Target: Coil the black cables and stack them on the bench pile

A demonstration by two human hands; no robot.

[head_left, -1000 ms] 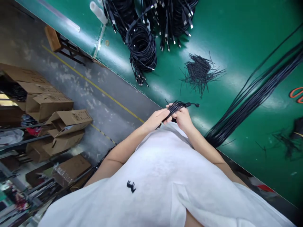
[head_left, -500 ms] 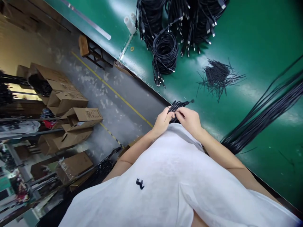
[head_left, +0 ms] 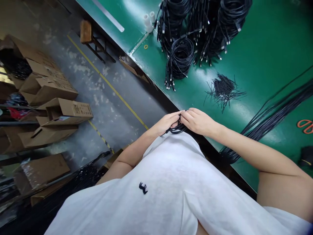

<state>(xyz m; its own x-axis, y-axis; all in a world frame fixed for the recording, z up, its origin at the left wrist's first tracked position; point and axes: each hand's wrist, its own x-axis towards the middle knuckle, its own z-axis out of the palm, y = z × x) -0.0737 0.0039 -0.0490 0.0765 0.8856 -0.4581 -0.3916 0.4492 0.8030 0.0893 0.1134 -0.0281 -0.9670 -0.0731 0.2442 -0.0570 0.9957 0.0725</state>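
My left hand and my right hand meet at the near edge of the green table, fingertips touching. Both are closed round a small coil of black cable, which shows only below and between the fingers. The hands sit just above my white shirt. A pile of short black ties lies on the table a little beyond my right hand.
Coiled black cable bundles with plugs are heaped at the table's far side, beside white tubes. A thick run of long black cables crosses the right. Orange scissors lie far right. Cardboard boxes and a wooden stool stand on the floor at left.
The cable coil, which stuck out above my hands with its plug showing, is now folded down under my fingers. The view has swung, and my right arm reaches in from further right.
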